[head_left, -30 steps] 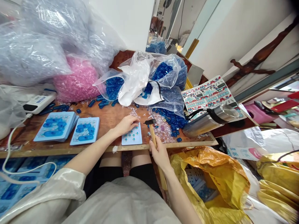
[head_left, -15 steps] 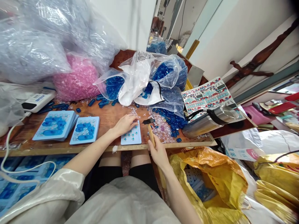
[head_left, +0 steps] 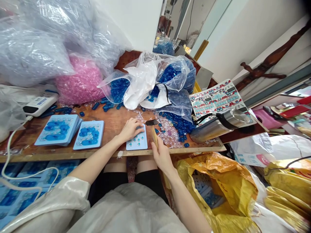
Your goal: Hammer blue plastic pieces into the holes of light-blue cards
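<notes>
A brown wooden table [head_left: 114, 121] with a pale front edge runs across the scene, in front of a white wall [head_left: 138, 26]. One light blue panel [head_left: 136, 146] lies flat at the near edge, between the two hands. The left hand [head_left: 132, 129] rests over its far left part, fingers bent down; whether they pinch a small piece, I cannot tell. The right hand [head_left: 160, 153] is clenched round the wooden handle of one hammer [head_left: 151, 123], whose dark head is just beside the panel's far right corner, near the left fingertips.

To the left lie one panel with blue parts [head_left: 88, 135] and, farther left, one stack of at least two panels [head_left: 56, 130]. Beyond the stack are one white device [head_left: 40, 103], its blue lettering too small to read, and one pink bag [head_left: 79, 81]. At least two clear bag mouths show blue pieces [head_left: 118, 90] at the far middle; loose clear rings [head_left: 168, 137], too many to count, lie near right. One steel flask [head_left: 206, 131] leans on its side beside one printed sheet [head_left: 217, 101] of vehicle-like pictures. One yellow bag [head_left: 235, 184] gapes at near right.
</notes>
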`<act>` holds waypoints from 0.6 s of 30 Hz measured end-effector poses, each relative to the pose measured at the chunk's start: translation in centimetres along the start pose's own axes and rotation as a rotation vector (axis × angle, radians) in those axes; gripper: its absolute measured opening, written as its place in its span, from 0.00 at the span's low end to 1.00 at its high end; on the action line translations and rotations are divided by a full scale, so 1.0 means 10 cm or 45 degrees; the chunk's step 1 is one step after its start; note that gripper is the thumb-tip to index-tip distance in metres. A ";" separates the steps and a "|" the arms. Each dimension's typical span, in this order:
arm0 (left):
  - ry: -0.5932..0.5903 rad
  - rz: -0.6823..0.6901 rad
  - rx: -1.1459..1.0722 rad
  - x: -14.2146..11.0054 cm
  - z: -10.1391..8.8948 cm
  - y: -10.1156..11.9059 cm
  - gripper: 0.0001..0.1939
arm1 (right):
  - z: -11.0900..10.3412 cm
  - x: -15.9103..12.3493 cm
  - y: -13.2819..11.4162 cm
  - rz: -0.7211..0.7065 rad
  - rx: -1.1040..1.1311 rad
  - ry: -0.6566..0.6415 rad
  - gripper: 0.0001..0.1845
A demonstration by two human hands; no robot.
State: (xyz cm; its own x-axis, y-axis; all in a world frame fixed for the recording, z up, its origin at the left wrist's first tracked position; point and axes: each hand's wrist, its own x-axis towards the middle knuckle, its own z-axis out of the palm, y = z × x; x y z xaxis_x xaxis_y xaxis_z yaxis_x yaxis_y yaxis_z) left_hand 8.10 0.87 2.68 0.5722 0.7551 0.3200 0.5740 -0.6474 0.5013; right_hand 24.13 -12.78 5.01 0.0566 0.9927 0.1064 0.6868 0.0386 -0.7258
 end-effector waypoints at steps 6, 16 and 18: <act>-0.011 -0.098 -0.164 0.05 -0.06 -0.01 0.13 | -0.03 0.04 0.02 0.011 0.026 -0.017 0.22; -0.121 0.079 -0.014 0.47 -0.19 -0.47 0.11 | -0.06 -0.10 0.14 0.184 0.132 0.053 0.23; -0.057 -0.031 -0.122 0.32 -0.28 -0.38 0.12 | -0.07 -0.14 0.17 0.220 0.172 0.038 0.23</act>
State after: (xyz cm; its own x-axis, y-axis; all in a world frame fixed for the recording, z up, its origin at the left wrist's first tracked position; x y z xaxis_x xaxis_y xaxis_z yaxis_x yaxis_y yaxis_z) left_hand 6.12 6.00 4.02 0.5857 0.7636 0.2717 0.5304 -0.6146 0.5839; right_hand 25.67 -14.14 4.11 0.1876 0.9822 -0.0090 0.5619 -0.1149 -0.8192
